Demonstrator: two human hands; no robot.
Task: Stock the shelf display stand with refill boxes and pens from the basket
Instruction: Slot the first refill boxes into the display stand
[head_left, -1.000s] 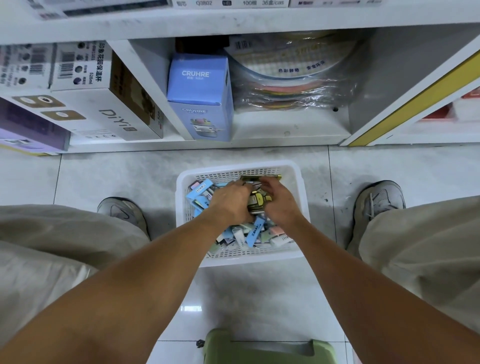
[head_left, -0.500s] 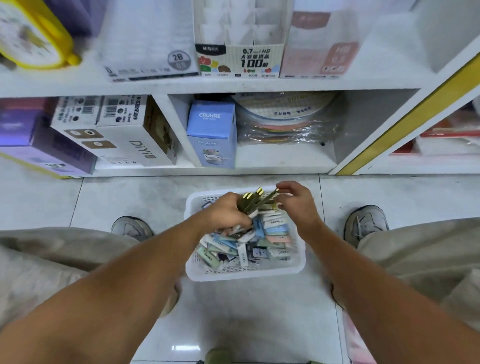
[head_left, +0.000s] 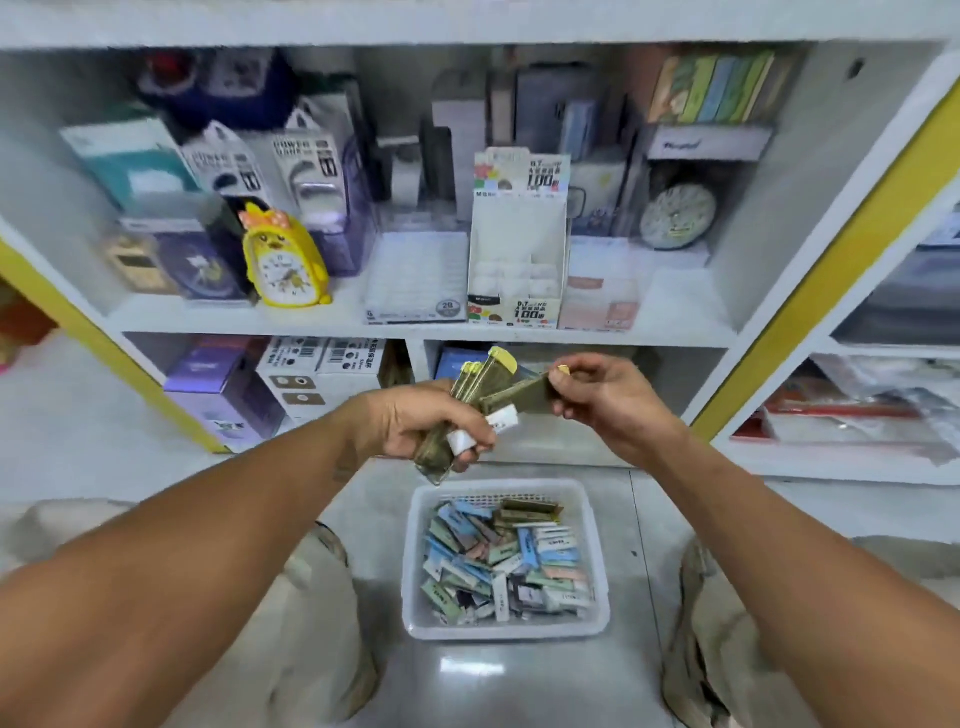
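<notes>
The left hand grips a bunch of green refill boxes above the basket. The right hand pinches one box. The loose bunch could slip and fall

My left hand grips a fanned bundle of olive refill boxes, their yellow caps pointing up past my knuckles and white labels showing just under my fingertips; my right hand pinches the yellow-capped end of one olive box between thumb and forefinger, its other end touching the bundle; below both sets of fingers, on the tiled floor, sits the white basket, heaped with blue, green, pink and white refill boxes; beyond my fingertips, on the shelf, stands the white display stand, a yellow chick clock well to its left; the picture is blurred.
</notes>
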